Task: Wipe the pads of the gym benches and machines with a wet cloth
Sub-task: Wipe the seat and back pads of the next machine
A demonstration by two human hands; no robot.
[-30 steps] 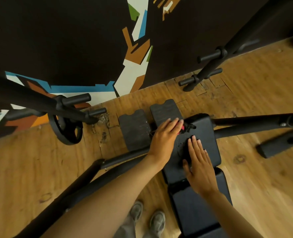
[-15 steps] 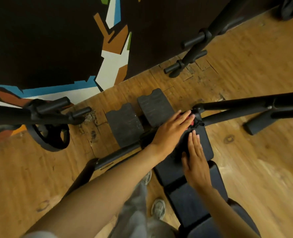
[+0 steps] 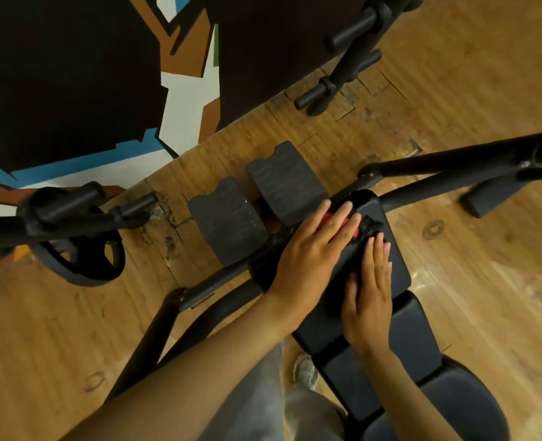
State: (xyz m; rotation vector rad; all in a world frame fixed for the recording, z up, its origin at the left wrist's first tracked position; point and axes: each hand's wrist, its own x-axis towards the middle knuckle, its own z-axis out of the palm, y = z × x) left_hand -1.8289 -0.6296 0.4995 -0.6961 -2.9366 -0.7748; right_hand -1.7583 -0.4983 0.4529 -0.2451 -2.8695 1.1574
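A black padded bench runs from the lower right toward the middle, and its far pad (image 3: 393, 249) lies under both my hands. My left hand (image 3: 314, 249) lies flat with straight fingers on a red and black cloth (image 3: 355, 230) at the pad's far end; only a little of the cloth shows between the fingers. My right hand (image 3: 371, 291) lies flat beside it on the pad, fingers straight and together, fingertips at the cloth's dark edge. The nearer seat pad (image 3: 416, 342) is uncovered.
Two black ribbed foot plates (image 3: 257, 198) sit on the wooden floor beyond the bench. Black frame tubes (image 3: 454, 160) cross right and left; a weight plate (image 3: 82, 259) hangs at left. A painted dark wall stands behind. My shoe (image 3: 304, 370) is beside the bench.
Both hands have slid together toward the far end of the pad with the cloth under the left one. My head has come closer and lower over the bench.
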